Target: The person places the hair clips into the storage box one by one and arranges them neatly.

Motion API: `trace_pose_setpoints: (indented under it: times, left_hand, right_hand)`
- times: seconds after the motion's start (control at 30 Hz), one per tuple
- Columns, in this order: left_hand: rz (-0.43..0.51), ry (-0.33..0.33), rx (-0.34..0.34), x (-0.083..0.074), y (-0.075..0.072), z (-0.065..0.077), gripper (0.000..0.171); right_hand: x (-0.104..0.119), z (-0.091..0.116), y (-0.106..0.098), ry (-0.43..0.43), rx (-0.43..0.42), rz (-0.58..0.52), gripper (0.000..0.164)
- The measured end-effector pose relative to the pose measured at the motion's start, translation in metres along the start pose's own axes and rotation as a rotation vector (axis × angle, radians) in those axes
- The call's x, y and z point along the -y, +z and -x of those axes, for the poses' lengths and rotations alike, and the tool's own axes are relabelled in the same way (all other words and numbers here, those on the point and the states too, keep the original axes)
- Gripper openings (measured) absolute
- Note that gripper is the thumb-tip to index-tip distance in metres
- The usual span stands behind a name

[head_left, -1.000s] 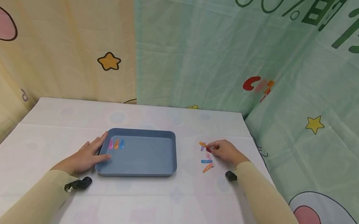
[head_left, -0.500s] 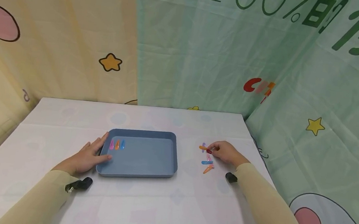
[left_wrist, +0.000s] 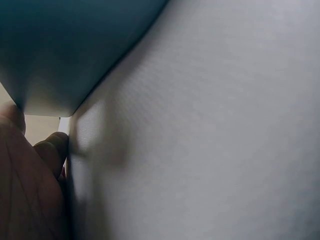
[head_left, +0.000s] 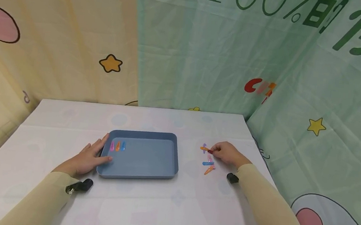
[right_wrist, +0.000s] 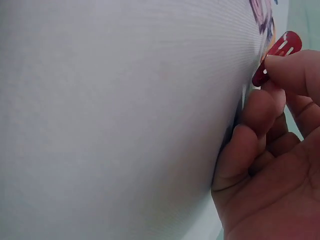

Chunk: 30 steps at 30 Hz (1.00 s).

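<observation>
Between the thumb and fingertips of my right hand (head_left: 227, 153) is a dark red snap hair clip (right_wrist: 278, 58), seen closest in the right wrist view. In the head view an orange clip (head_left: 204, 148) lies right at its tip, across a purple one (head_left: 205, 145). Just nearer to me are a pink clip (head_left: 209, 157), a blue clip (head_left: 208, 163) and another orange clip (head_left: 208, 170). My left hand (head_left: 86, 159) rests at the left edge of a blue-grey tray (head_left: 146, 176), fingers straight and thumb over the rim. Inside, pink (head_left: 112, 145), orange (head_left: 118, 146) and blue clips (head_left: 123, 146) stand in a row.
A pale patterned cloth covers the table (head_left: 155, 213). Printed curtains (head_left: 190, 54) hang behind it and along the right side. A small black device (head_left: 83, 185) sits at the left wrist, and another black device (head_left: 232, 178) at the right.
The right hand keeps its pinch on the red hair clip; the orange clip beside it has shifted slightly down, baring more of the purple one. The left hand stays at the tray.
</observation>
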<state>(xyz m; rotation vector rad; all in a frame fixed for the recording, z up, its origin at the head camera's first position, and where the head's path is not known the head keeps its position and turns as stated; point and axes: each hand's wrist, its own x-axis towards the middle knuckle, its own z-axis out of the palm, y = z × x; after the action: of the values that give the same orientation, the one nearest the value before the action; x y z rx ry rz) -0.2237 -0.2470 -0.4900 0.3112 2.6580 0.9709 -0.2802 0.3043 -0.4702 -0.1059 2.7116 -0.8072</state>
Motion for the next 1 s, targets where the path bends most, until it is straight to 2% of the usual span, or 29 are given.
trace_pose_setpoints:
  times: [0.17,0.47,0.7,1.0]
  left_hand:
    - [0.004,-0.017,0.005,0.001,0.000,0.000,0.108]
    - [0.011,-0.030,0.009,0.001,0.000,0.000,0.108]
    - [0.020,-0.029,0.010,0.000,0.000,0.000,0.108]
    - [0.021,-0.021,0.013,0.000,-0.001,0.000,0.107]
  right_hand:
    - [-0.003,-0.002,-0.002,-0.034,-0.044,-0.019,0.019]
    - [0.006,-0.003,-0.003,0.001,-0.068,-0.108,0.020]
    - [0.018,-0.002,-0.005,0.027,-0.084,-0.187,0.028]
    - [0.031,0.000,-0.005,-0.067,-0.083,-0.265,0.031]
